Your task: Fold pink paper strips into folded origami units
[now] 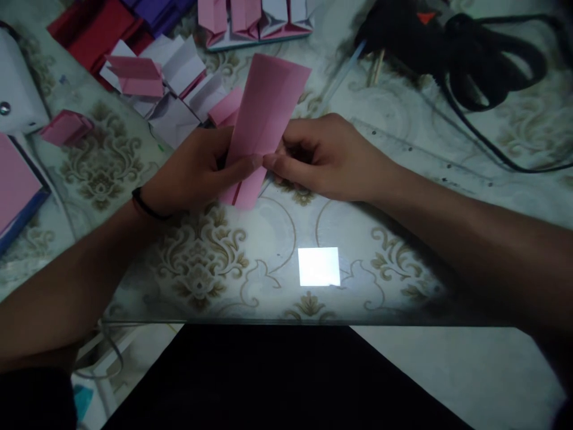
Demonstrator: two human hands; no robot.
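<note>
A pink strip of folded paper (268, 101) stands tilted above the table, its long part leaning up and to the right. My left hand (203, 161) pinches its lower left side, thumb lying across the front. From the right, my right hand (329, 155) grips the paper's edge between thumb and curled fingers, and the two thumb tips nearly meet. A narrow fold line shows near the strip's lower end. Behind the left hand lie white and pink folded paper pieces (179, 107), partly hidden by that hand and the strip.
Red folded paper (89, 36) and a row of pink and white folded pieces (255, 24) lie at the back. A black tool with a coiled cord (403, 42) and a clear ruler (421, 149) are at right. Pink sheets (18, 185) sit far left. The table edge (268, 323) runs in front.
</note>
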